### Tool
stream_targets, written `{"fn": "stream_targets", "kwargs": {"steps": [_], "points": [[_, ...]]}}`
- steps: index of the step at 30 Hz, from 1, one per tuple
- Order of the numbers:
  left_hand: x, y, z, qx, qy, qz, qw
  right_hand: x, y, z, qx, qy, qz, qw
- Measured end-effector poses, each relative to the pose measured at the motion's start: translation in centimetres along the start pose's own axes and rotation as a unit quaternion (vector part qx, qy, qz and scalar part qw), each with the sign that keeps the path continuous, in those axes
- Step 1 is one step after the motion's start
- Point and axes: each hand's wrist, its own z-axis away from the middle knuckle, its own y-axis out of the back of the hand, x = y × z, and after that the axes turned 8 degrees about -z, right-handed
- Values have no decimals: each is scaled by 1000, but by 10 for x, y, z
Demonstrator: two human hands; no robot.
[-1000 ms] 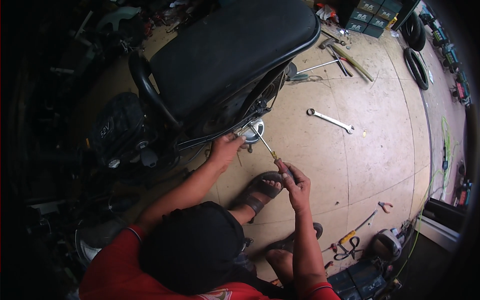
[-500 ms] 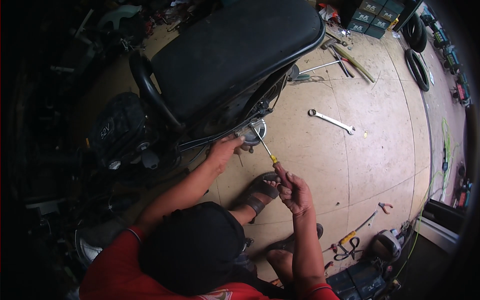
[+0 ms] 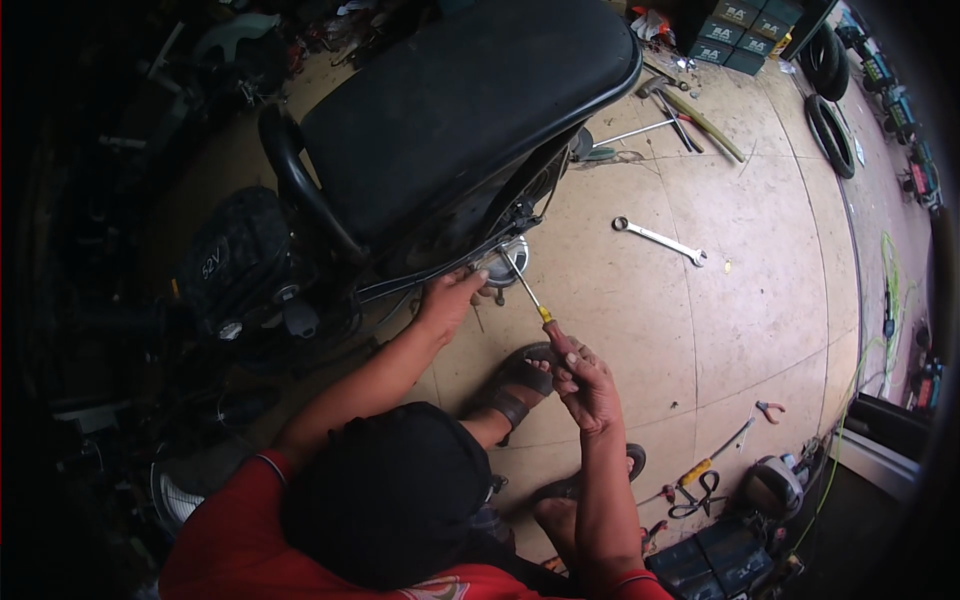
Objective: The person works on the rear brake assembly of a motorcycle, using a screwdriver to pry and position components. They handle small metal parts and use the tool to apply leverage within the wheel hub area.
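Note:
My right hand (image 3: 588,388) is wrapped round the dark reddish handle of a screwdriver (image 3: 531,290). Its yellow collar and thin metal shaft point up and to the left. The tip meets a round silver metal part (image 3: 517,258) on the near side of a two-wheeler with a long black seat (image 3: 470,100). My left hand (image 3: 452,298) reaches in from the left, thumb and fingers closed at the lower left edge of that round part. Some of its fingertips are hidden, and so is the exact spot under the screwdriver tip.
A combination wrench (image 3: 660,241) lies on the tiled floor to the right. Farther back are a hammer (image 3: 700,122) and pliers. Orange-handled pliers (image 3: 770,412), scissors (image 3: 698,497) and a dark case (image 3: 715,560) lie at lower right. Tyres (image 3: 828,135) and stacked boxes (image 3: 738,35) stand behind.
The whole scene has slid slightly left in the picture. Both hands keep their grips, and the screwdriver tip stays on the round metal part.

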Motion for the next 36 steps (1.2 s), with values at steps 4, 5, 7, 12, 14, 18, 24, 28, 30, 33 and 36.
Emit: {"fn": "stream_targets", "kwargs": {"steps": [4, 5, 7, 12, 14, 18, 24, 28, 30, 33, 36], "points": [[2, 1, 0, -20, 5, 16, 1000, 11, 8, -4, 105, 91, 128, 982], [4, -1, 1, -30, 11, 30, 999, 12, 15, -5, 145, 124, 167, 967], [7, 1, 5, -30, 24, 32, 999, 6, 10, -6, 117, 112, 137, 977], [10, -3, 4, -31, 45, 43, 998, 4, 34, -8, -76, -90, -245, 962], [7, 4, 6, -13, 33, 52, 998, 8, -15, -8, 46, -49, -201, 977], [6, 0, 3, -25, 34, 37, 998, 15, -4, -6, 150, 103, 101, 978], [9, 3, 5, -25, 30, 20, 999, 19, 13, -4, -37, -97, -270, 957], [11, -2, 6, -30, 37, 24, 999, 19, 1, 0, 129, 116, 89, 981], [10, -4, 6, -39, 37, 30, 998, 4, 19, 3, 125, 96, 180, 971], [7, -3, 5, -48, 30, 47, 997, 0, 41, -1, 7, -58, -124, 991], [7, 8, 4, -33, 34, 46, 998, 11, -12, -2, 130, 96, 110, 981]]}}
